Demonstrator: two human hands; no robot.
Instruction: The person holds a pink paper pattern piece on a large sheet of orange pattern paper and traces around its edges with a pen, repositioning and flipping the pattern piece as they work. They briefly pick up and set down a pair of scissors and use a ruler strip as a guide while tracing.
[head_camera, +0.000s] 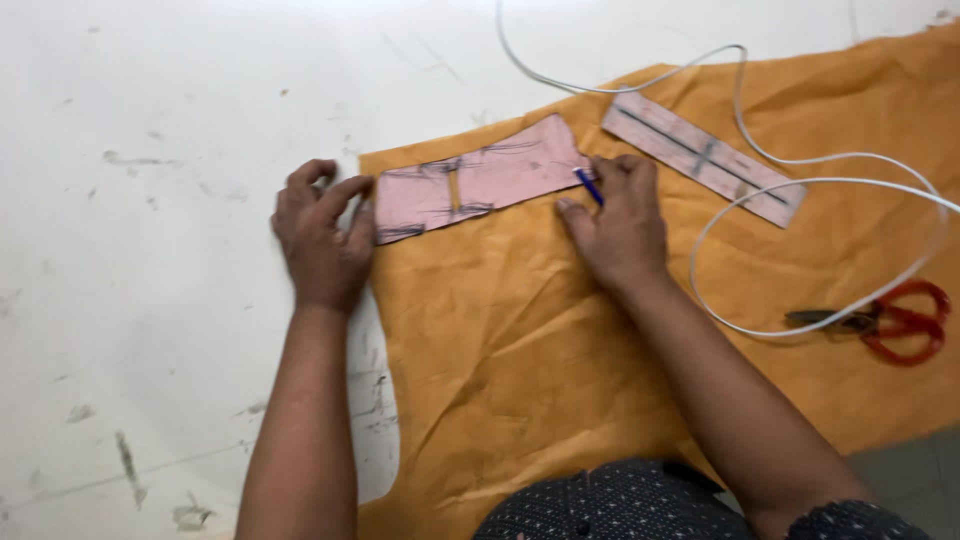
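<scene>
Left hand (322, 235): fingers spread flat, pinning the pattern piece's left end so it cannot slide.
Right hand (620, 222): fingers pinched around a blue pen (588, 186), tip at the piece's right edge.
Pink pattern piece (480, 178): curved, creased card with dark pen marks, lying on orange fabric (520, 330).
Beyond: pink strip (700, 158), white cable (800, 160), red scissors (885, 320).
</scene>
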